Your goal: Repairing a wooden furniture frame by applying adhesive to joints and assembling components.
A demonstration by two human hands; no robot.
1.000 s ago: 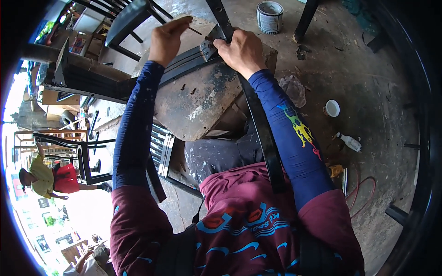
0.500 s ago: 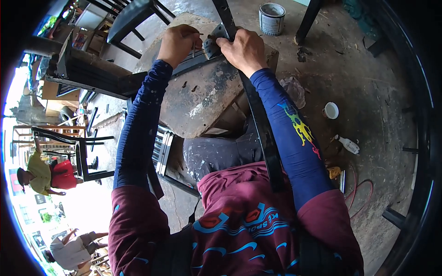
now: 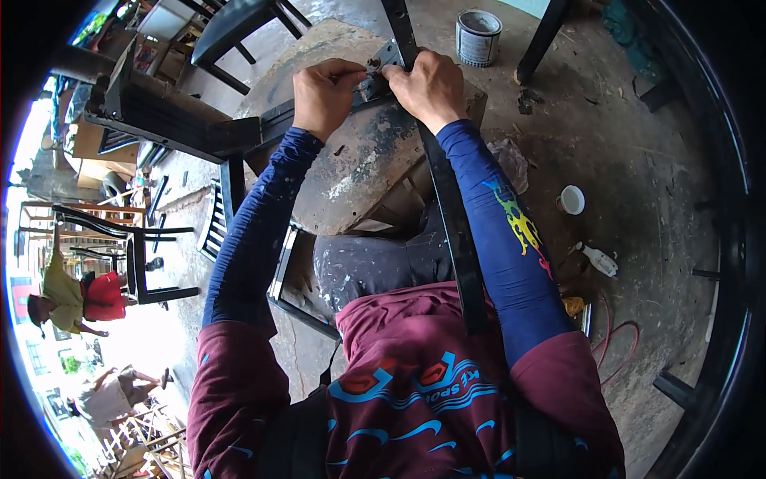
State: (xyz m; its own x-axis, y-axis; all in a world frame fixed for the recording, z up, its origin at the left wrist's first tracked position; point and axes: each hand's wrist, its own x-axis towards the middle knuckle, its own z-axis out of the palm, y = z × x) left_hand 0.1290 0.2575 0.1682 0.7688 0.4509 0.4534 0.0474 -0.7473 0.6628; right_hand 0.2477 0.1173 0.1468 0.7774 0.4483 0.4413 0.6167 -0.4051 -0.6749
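Note:
My left hand (image 3: 323,100) has its fingers pinched at a dark metal bracket (image 3: 375,84) on a black frame; what they hold is too small to make out. Beside it my right hand (image 3: 427,88) grips a long black bar (image 3: 455,231), with its thumb against the bracket. The bar runs from beyond the bracket down toward my body. A black frame rail (image 3: 183,136) extends left from the joint, over a stained, worn board (image 3: 355,176) under my hands.
Chairs (image 3: 215,44) stand upper left and left. A paint can (image 3: 479,44), white cup (image 3: 570,199), bottle (image 3: 598,259) and red hose (image 3: 630,343) lie or stand on the floor (image 3: 622,136). Two other people (image 3: 68,295) are at the left. A black frame (image 3: 734,239) curves along the right.
My left hand has moved right and down, its fingers now meeting the bracket beside my right thumb. My right hand stays on the bar. The person at the lower left has shifted.

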